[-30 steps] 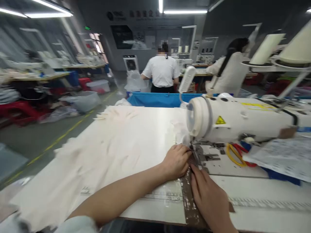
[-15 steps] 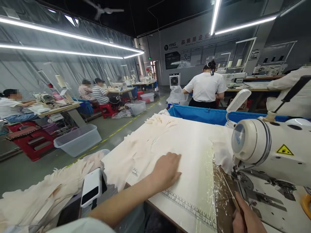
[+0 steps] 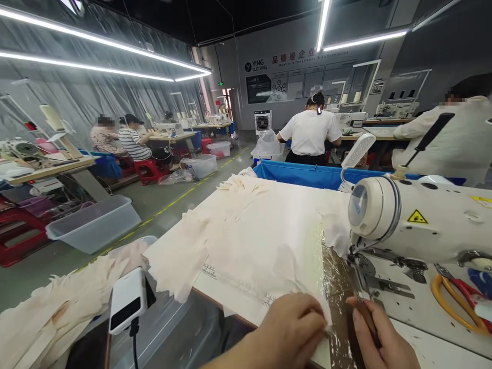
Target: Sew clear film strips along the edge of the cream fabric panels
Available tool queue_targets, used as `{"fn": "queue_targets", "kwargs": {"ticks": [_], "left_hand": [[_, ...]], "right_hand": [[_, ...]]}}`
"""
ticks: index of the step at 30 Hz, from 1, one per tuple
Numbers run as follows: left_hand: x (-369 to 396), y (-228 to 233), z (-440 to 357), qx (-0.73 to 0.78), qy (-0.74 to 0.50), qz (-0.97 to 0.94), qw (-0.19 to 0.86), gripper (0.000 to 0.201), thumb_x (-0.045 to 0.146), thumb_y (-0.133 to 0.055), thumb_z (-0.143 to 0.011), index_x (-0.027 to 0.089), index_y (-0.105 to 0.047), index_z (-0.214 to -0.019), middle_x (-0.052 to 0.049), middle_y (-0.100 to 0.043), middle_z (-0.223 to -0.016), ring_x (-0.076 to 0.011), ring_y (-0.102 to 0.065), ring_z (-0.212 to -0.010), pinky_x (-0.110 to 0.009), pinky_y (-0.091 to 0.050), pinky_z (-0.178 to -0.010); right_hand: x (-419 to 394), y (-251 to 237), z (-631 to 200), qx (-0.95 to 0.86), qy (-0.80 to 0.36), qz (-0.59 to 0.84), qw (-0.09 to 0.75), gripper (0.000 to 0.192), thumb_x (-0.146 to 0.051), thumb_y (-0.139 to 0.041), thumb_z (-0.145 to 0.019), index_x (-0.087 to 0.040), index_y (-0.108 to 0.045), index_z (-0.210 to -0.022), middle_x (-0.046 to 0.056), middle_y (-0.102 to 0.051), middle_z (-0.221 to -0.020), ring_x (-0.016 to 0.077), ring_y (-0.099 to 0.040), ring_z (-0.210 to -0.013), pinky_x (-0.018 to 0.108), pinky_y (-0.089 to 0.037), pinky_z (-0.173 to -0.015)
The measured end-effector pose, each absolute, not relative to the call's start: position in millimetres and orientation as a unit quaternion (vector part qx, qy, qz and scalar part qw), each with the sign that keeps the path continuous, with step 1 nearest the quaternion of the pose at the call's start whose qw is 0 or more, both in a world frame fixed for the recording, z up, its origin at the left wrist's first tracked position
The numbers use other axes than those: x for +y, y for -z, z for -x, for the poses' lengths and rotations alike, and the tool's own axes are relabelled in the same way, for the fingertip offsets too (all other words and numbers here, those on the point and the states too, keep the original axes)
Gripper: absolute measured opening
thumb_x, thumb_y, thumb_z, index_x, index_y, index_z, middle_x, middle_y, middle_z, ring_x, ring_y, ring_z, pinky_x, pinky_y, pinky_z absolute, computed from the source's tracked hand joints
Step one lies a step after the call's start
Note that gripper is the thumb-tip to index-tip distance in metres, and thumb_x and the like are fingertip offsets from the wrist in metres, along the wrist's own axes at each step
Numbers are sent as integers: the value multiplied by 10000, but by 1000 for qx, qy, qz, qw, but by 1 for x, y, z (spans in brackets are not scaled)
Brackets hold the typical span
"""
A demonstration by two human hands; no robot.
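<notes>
My left hand is closed on the edge of a thin off-white fabric piece, which lies over the white table board and its printed ruler marks. At the lower right my right hand grips a slim tool with a brown handle and a thin metal tip; its exact kind I cannot make out. This hand is beside the sewing machine, just below its presser foot area. Between my hands runs a brown strip of table littered with thread scraps.
Cream fabric pieces lie on the table's left side, and a larger pile sits lower left. A white power bank with a cable is near it. Orange-handled scissors lie right of the machine. A blue cloth bin stands behind.
My left hand has moved from the board's middle toward the near right edge and now has fabric in it. My right hand still holds the tool. The view has turned rightward.
</notes>
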State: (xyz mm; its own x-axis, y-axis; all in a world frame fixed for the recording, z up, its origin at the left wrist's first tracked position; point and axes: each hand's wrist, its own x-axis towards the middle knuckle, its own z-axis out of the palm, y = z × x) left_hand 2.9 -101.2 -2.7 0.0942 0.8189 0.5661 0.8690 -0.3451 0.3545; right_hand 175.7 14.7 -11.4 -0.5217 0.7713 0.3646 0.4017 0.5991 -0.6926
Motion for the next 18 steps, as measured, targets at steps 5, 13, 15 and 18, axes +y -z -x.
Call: {"fn": "queue_targets", "kwargs": {"ticks": [5, 13, 15, 18], "left_hand": [[-106, 6, -15, -538, 378, 754, 4, 100, 278, -544, -911, 200, -539, -974, -34, -671, -1085, -172, -614, -865, -294, -474, -773], [-124, -28, 80, -692, 237, 681, 37, 334, 59, -423, -858, 152, -544, -1155, -136, -634, -1148, -254, -568, -1065, -405, -484, -881], [-120, -36, 107, -737, 123, 664, 42, 272, 40, -446, -831, 156, -597, -1025, -122, -654, -1035, -270, -584, -990, -415, -490, -812], [-113, -47, 126, -737, 74, 670, 46, 175, 75, -455, -866, 174, -599, -855, -73, -662, -873, -237, -605, -868, -386, -478, -782]], "right_hand": [[8, 9, -171, -825, -311, 345, 322, 325, -501, -426, -952, -291, -608, -1121, 12, -736, -1098, 184, -702, -961, 223, -545, -808], [8, 6, -172, -832, -312, 355, 289, 350, -481, -416, -971, -258, -600, -1168, 27, -716, -874, 173, -673, -746, 243, -532, -675], [5, 4, -172, -831, -315, 350, 295, 351, -472, -421, -973, -246, -605, -1169, 28, -711, -848, 175, -670, -738, 250, -521, -655], [-2, 1, -171, -811, -333, 357, 323, 334, -471, -444, -966, -244, -624, -1133, 40, -711, -900, 182, -677, -788, 260, -528, -695]]}}
